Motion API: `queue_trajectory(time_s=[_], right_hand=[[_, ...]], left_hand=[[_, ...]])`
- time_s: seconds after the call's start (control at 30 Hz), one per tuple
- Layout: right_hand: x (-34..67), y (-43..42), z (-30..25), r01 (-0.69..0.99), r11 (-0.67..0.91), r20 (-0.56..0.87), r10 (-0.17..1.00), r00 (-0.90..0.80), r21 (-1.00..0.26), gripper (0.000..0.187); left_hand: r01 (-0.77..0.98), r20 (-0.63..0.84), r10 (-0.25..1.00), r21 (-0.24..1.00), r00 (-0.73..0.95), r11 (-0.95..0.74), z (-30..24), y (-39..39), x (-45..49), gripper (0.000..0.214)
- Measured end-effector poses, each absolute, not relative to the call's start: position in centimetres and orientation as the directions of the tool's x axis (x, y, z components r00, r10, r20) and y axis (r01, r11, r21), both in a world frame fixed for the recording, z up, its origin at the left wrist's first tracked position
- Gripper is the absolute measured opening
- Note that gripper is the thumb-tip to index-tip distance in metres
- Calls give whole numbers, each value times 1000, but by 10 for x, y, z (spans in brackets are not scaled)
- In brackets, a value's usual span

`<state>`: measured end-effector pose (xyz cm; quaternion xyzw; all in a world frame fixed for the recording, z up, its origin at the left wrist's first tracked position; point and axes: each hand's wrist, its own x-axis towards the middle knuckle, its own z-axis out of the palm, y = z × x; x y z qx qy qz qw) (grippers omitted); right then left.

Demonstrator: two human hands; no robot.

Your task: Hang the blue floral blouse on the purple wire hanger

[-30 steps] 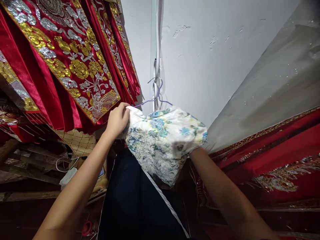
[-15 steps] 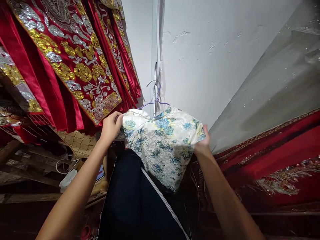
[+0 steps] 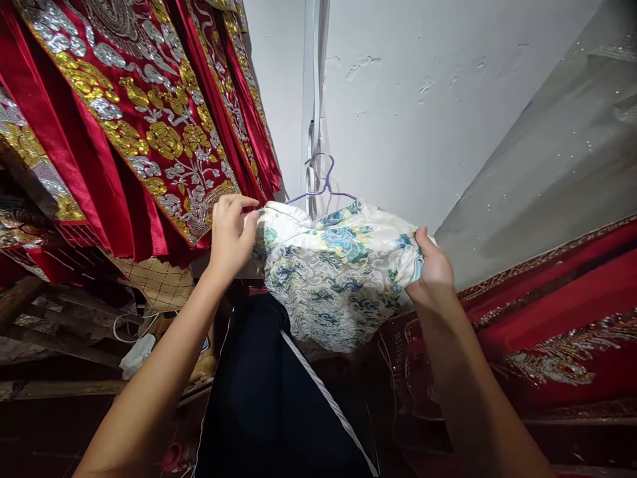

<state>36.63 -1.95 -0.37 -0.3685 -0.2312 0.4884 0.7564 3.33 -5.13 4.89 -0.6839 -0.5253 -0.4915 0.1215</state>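
A short-sleeved white shirt (image 3: 333, 279) with blue, green and yellow flower and cloud patterns hangs in front of me on a purple wire hanger (image 3: 327, 191). Its collar faces up and the cloth slants toward me. At the shirt's left shoulder is my left hand (image 3: 233, 236), its thumb and forefinger apart at the edge of the cloth. My right hand (image 3: 432, 265) grips the sleeve on the right, thumb on top and the other fingers hidden behind. The hanger's hook points up and appears free of the rail.
Red garments (image 3: 164, 139) with gold and silver sequins hang at upper left. A pale metal upright (image 3: 311, 79) runs up the white wall (image 3: 423, 99). Red beaded cloth (image 3: 562, 318) lies to the right under a sheer grey cover (image 3: 547, 179). My dark trousers (image 3: 259, 398) are below.
The shirt and hanger have shifted right and turned slightly. My right hand has moved right with the sleeve. My left hand's thumb and fingers have spread apart at the shoulder.
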Motion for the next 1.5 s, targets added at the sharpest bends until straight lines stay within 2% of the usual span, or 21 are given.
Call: queue_trajectory(time_s=[0.13, 0.27, 0.37, 0.43, 0.47, 0.5, 0.53, 0.57, 0.6, 0.63, 0.67, 0.7, 0.73, 0.77, 0.83, 0.9, 0.97, 1.13, 1.23, 1.37, 1.5], right_hand=[[354, -15, 3, -599, 295, -55, 867, 495, -745, 19], [351, -24, 4, -541, 402, -20, 789, 615, -739, 22], [345, -55, -10, -427, 456, 45, 722, 690, -781, 37], [336, -83, -21, -290, 465, 173, 727, 665, -836, 41], [330, -97, -26, -192, 463, 292, 777, 557, -865, 37], [324, -110, -29, -76, 463, 413, 843, 345, -883, 34], [318, -121, -30, 25, 476, 476, 878, 42, -879, 35], [313, -128, -29, 99, 498, 461, 850, -255, -862, 43], [308, -132, -26, 138, 508, 374, 767, -521, -850, 55], [305, -132, -22, 148, 499, 259, 654, -710, -854, 66], [303, -129, -18, 152, 473, 161, 557, -815, -868, 68], [303, -121, -15, 164, 440, 96, 511, -854, -883, 63], [305, -112, -13, 188, 420, 82, 545, -835, -888, 54], [308, -100, -13, 230, 419, 115, 652, -749, -878, 46], [317, -73, -19, 358, 455, 295, 859, -420, -815, 46], [325, -47, -28, 471, 480, 452, 874, -180, -740, 58], [329, -26, -35, 491, 503, 485, 857, -173, -712, 64], [333, -10, -30, 242, 472, 372, 854, -364, -848, 51], [336, -16, -20, 112, 326, 253, 872, -418, -939, 41], [334, -20, -1, -100, 146, 173, 914, -368, -984, 41], [327, -4, 21, -211, 184, 220, 962, -163, -960, 44]], left_hand=[[818, 772, 636, 366, 0, -444, 50, -59, 36, 21], [710, 720, 693, 503, -30, -492, 38, -58, 34, 23], [477, 606, 794, 714, -52, -513, 29, -53, 37, 26], [209, 443, 896, 879, -24, -429, 27, -51, 44, 32], [60, 341, 940, 938, 19, -342, 26, -50, 49, 35], [-74, 237, 969, 970, 72, -232, 26, -50, 53, 38], [-174, 147, 982, 977, 121, -124, 26, -51, 58, 39], [-236, 77, 985, 971, 157, -38, 26, -52, 62, 39], [-261, 30, 984, 965, 175, 17, 26, -54, 65, 38], [-246, 4, 982, 968, 189, 44, 25, -57, 68, 36], [-194, -4, 977, 980, 213, 46, 23, -61, 70, 34], [-112, 1, 967, 993, 253, 28, 22, -65, 71, 32], [-11, 12, 954, 1000, 301, -8, 21, -70, 72, 30], [97, 20, 941, 994, 339, -56, 21, -75, 71, 29], [288, 47, 935, 945, 352, -156, 26, -86, 68, 28], [408, 99, 949, 886, 300, -221, 37, -97, 60, 27], [474, 135, 946, 839, 294, -267, 53, -107, 49, 28], [619, 133, 908, 691, 398, -372, 87, -130, 21, 31], [739, 342, 905, 537, 252, -408, 87, -129, 13, 30], [828, 606, 794, 416, 56, -376, 70, -109, 11, 23], [854, 822, 569, 294, 3, -429, 50, -94, 18, 21]])
